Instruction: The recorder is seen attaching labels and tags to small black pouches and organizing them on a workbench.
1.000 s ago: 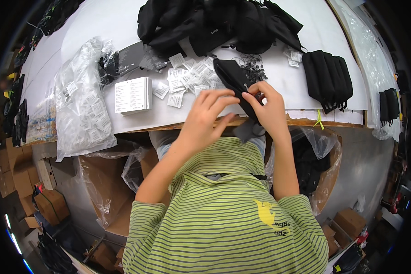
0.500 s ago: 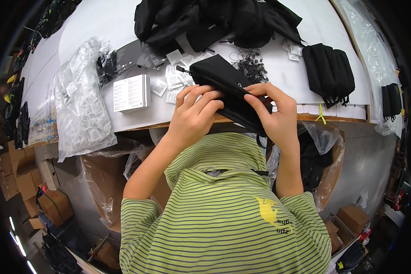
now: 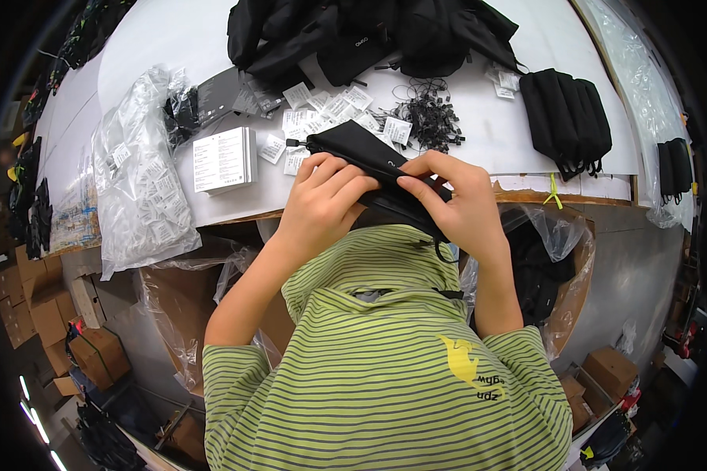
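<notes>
A black zip pouch (image 3: 359,149) is held up at the table's front edge, close to my body, slanting from upper left to lower right. My left hand (image 3: 326,196) grips its left part, fingers curled over the near side. The right end is pinched between the thumb and fingers of my right hand (image 3: 454,195). From the upper left corner sticks out a small dark pull tab (image 3: 294,143). A thin black loop (image 3: 446,253) dangles below the right end. The pouch's underside is hidden from me.
Beyond the pouch lie small white packets (image 3: 334,110), a tangle of black cords (image 3: 432,118) and a heap of black bags (image 3: 353,39). Left are a white card stack (image 3: 224,161) and a clear bag of packets (image 3: 145,196). Right sit several black pouches (image 3: 565,122).
Both hands have brought the pouch lower and a little to the left, nearer my body. More of the white packets and black cords behind it now shows.
</notes>
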### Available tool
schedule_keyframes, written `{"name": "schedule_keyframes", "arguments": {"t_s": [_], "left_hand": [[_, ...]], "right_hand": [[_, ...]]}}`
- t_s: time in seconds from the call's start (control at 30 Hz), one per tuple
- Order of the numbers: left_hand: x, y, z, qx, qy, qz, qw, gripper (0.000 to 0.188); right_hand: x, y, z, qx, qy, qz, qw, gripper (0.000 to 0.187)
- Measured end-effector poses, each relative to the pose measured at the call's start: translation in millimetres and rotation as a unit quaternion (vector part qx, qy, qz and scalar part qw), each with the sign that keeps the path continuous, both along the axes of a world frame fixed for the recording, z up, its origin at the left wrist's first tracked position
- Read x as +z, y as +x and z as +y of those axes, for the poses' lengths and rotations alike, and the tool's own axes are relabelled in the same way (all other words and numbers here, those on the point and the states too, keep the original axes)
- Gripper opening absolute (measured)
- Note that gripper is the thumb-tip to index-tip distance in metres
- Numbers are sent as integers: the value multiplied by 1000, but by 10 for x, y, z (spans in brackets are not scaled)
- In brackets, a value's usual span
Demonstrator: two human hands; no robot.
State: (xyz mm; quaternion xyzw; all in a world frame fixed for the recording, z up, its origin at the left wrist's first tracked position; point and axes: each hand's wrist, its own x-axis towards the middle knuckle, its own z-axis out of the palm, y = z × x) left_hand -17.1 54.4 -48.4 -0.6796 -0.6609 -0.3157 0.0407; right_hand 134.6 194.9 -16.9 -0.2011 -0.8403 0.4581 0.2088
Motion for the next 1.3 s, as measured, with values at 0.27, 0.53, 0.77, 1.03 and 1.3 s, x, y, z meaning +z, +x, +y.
{"name": "schedule_keyframes", "arguments": {"t_s": [0.27, 0.53, 0.77, 1.03, 1.3], "left_hand": [[2, 28, -19, 12, -5, -56, 998, 34], [-15, 27, -46, 3, 21, -57, 998, 30], [257, 200, -113, -62, -139, -2, 988, 24], [302, 104, -169, -9, -223, -89, 971, 19], [-200, 81, -159, 32, -366, -61, 928, 42]], "right_hand": [[-15, -21, -60, 6, 4, -8, 1000, 14], [-72, -30, -80, 4, -13, -1, 1000, 13], [-150, -157, 88, -89, 85, 38, 992, 9], [-259, -95, 53, 30, -42, -125, 991, 13], [-598, -201, 138, 39, 54, -154, 986, 32]]}}
